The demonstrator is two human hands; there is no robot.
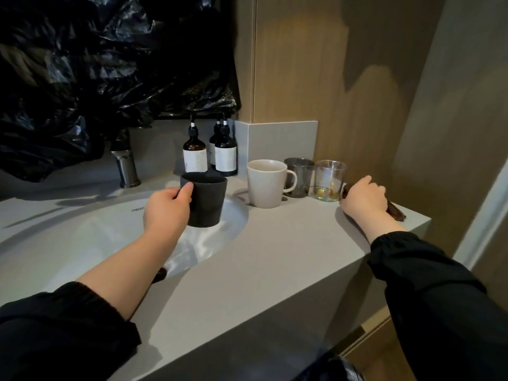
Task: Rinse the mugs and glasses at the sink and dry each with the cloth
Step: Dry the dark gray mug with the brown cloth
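Observation:
My left hand (pixel 167 209) grips a black mug (pixel 207 199) and holds it upright over the right side of the white sink (pixel 82 243). On the grey counter (pixel 275 257) to the right stand a beige mug (pixel 265 184), a smoky grey glass (pixel 299 176) and a clear glass (pixel 329 180) in a row. At the counter's far right my right hand (pixel 364 199) lies on a dark brown cloth (pixel 395 211), fingers curled onto it. Most of the cloth is hidden under the hand.
A metal tap (pixel 126 169) rises behind the sink on the left. Three brown pump bottles (pixel 210 152) stand at the back by a tiled corner. Black plastic sheeting (pixel 110 64) hangs above. A wood-panel wall (pixel 357 92) bounds the counter on the right.

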